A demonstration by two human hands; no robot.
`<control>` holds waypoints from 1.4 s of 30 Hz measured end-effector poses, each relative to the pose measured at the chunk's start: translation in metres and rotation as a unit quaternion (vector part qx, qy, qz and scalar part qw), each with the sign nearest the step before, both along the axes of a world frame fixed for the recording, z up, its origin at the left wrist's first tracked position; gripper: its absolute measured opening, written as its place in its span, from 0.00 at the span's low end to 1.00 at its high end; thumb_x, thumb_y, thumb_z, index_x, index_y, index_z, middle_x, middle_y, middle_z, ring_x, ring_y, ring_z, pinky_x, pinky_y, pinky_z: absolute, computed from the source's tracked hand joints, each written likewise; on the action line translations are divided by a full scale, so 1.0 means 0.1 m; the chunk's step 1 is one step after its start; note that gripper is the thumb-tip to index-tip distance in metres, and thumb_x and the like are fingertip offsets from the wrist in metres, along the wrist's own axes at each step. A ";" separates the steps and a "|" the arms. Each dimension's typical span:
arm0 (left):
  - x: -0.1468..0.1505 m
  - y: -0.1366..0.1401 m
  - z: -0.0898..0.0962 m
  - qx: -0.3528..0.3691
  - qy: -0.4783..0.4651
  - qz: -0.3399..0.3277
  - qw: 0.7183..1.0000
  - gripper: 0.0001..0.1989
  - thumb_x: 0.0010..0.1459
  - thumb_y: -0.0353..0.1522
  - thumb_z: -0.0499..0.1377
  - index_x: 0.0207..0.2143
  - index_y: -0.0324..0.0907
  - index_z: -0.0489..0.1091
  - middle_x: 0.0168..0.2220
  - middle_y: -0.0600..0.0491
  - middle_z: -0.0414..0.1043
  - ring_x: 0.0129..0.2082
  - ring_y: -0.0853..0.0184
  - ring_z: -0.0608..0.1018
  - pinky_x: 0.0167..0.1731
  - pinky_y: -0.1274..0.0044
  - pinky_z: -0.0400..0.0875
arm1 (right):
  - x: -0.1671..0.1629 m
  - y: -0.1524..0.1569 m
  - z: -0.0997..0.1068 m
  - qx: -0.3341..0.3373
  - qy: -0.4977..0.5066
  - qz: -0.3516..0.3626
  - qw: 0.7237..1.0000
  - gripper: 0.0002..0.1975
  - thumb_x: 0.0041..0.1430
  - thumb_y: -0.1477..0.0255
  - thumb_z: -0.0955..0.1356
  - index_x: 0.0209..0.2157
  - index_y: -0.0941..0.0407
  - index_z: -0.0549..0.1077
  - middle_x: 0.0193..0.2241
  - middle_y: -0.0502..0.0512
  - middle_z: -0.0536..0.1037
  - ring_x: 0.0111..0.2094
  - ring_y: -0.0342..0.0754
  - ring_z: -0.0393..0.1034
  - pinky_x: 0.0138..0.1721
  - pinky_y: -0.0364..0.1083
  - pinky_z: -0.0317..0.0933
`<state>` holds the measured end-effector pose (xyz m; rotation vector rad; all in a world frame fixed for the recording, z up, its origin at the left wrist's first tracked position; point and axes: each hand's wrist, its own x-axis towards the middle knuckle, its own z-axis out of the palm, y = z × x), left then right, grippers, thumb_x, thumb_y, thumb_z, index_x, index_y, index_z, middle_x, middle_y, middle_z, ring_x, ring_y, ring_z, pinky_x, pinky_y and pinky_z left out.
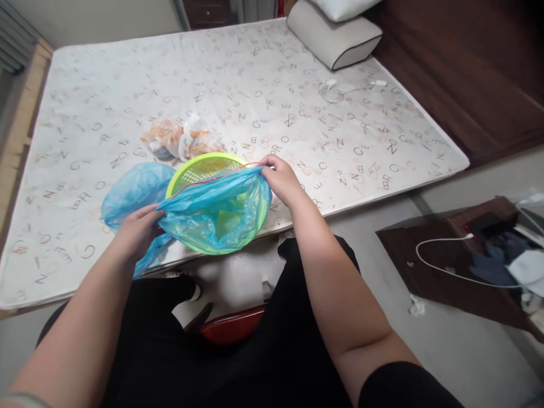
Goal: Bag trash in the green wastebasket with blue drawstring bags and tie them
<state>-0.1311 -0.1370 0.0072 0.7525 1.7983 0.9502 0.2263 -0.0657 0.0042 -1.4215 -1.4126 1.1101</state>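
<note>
A thin blue plastic bag [199,209] with a red drawstring along its edge is stretched across a yellow-green perforated basket [199,167]. My left hand [142,224] pinches the bag's edge at the basket's left side. At the right rim, my right hand [278,175] grips the other end of that edge between thumb and fingers. The basket sits at the mattress's front edge, its far rim uncovered. Left of it lies a second, puffed-up blue bag [138,190]. Some crumpled blue plastic hangs below my left hand.
Knotted white-and-orange plastic bags [182,139] lie behind the basket on the letter-print mattress [238,73]. A white cable [334,90] and a grey pillow [331,37] are farther back. A dark wooden cabinet [425,255] with clothes and a cord stands to the right.
</note>
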 end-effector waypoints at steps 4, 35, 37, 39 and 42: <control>-0.01 0.08 -0.03 0.089 0.022 -0.036 0.995 0.30 0.44 0.31 0.70 0.54 0.49 0.79 0.40 0.56 0.80 0.29 0.70 0.73 0.26 0.79 0.65 | -0.14 0.04 -0.06 0.037 0.004 -0.015 0.999 0.08 0.55 0.73 0.63 0.36 0.52 0.72 0.40 0.52 0.78 0.44 0.51 0.72 0.51 0.52 0.67; -0.15 0.09 -0.09 0.203 0.271 -0.149 0.929 0.16 0.59 0.37 0.59 0.48 0.45 0.77 0.44 0.52 0.80 0.46 0.58 0.79 0.51 0.71 0.71 | -0.79 -0.10 0.15 0.121 -0.153 -0.023 0.981 0.05 0.58 0.67 0.67 0.35 0.51 0.74 0.25 0.48 0.70 0.30 0.49 0.65 0.39 0.50 0.61; -0.13 0.10 -0.07 0.221 0.280 -0.154 0.921 0.15 0.60 0.38 0.58 0.46 0.45 0.79 0.48 0.50 0.80 0.52 0.56 0.78 0.58 0.70 0.69 | -0.79 -0.10 0.17 0.132 -0.156 -0.014 0.979 0.06 0.59 0.66 0.67 0.36 0.51 0.75 0.28 0.50 0.74 0.33 0.51 0.68 0.42 0.50 0.62; -0.11 0.12 -0.05 0.224 0.258 -0.129 0.931 0.12 0.59 0.37 0.58 0.40 0.45 0.80 0.46 0.50 0.81 0.52 0.56 0.78 0.59 0.69 0.69 | -0.79 -0.10 0.20 0.132 -0.151 -0.005 0.980 0.06 0.60 0.65 0.67 0.35 0.51 0.75 0.29 0.51 0.75 0.34 0.51 0.68 0.43 0.51 0.62; -0.05 0.16 -0.05 0.184 0.125 -0.062 0.973 0.09 0.54 0.37 0.61 0.33 0.43 0.78 0.37 0.51 0.81 0.43 0.57 0.81 0.50 0.69 0.76 | -0.78 -0.08 0.22 0.106 -0.128 -0.001 0.986 0.08 0.61 0.64 0.66 0.30 0.52 0.73 0.26 0.50 0.74 0.32 0.50 0.68 0.41 0.51 0.62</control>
